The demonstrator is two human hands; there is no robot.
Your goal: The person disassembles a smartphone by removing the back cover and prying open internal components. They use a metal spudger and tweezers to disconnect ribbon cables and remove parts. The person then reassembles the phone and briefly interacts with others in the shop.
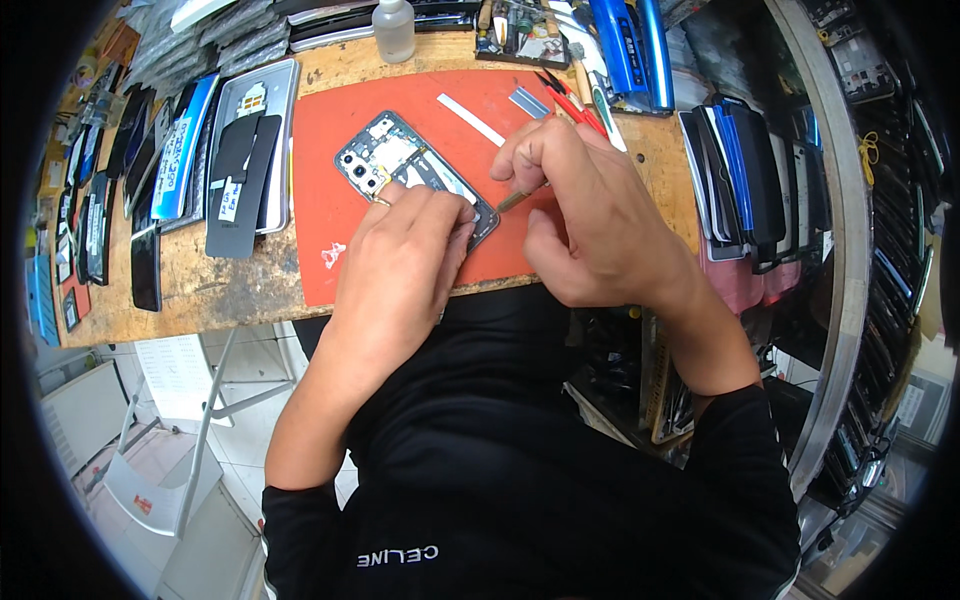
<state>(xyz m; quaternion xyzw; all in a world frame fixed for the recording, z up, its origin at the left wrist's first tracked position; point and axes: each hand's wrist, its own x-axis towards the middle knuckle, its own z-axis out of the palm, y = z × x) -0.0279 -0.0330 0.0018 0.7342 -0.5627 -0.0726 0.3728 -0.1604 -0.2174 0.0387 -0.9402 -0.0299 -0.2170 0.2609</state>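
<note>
An opened phone [390, 158] with its circuit board and camera lenses bare lies angled on the orange mat [350, 278]. My left hand [405, 255] grips the lower part of the phone, fingers curled over it and covering part of its edge. My right hand [590, 215] is closed on a thin metal tool [518, 196], whose tip is at the phone's lower right corner; I cannot make out exactly what kind of tool. Above the right hand lie a white strip [468, 118], a grey strip [527, 102] and red-handled tools [565, 95].
The wooden bench [190, 285] holds stacks of phone cases and screens [160, 190] on the left, a bottle [393, 32], a tool tray [515, 35] and blue parts [640, 55] behind, and more cases [730, 180] at right. A folding chair [165, 480] stands lower left; a metal frame [840, 300] edges the right.
</note>
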